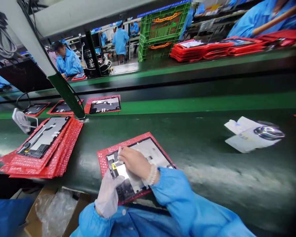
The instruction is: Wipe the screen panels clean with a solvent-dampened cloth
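Note:
In front of me an open tablet housing (148,150), with grey, black and white parts inside, lies on a pink bubble-wrap sheet (102,161). My left hand (109,194), in a white glove, grips its near left edge, thumb over the top. My right hand (135,163), bare with a beaded bracelet (152,174), is above the housing's left part, its fingers pinched together. Something white shows at those fingertips; I cannot tell whether it is a finger cover or a small cloth. A yellow-edged piece (114,166) sits just below them.
On the left is a stack of red bubble-wrap sheets (66,148) with another tablet housing (45,136) on top, beside a small white fan (22,120). A slanted post (66,95) meets the bench. A shiny round object (268,132) rests on white paper (244,140) at right.

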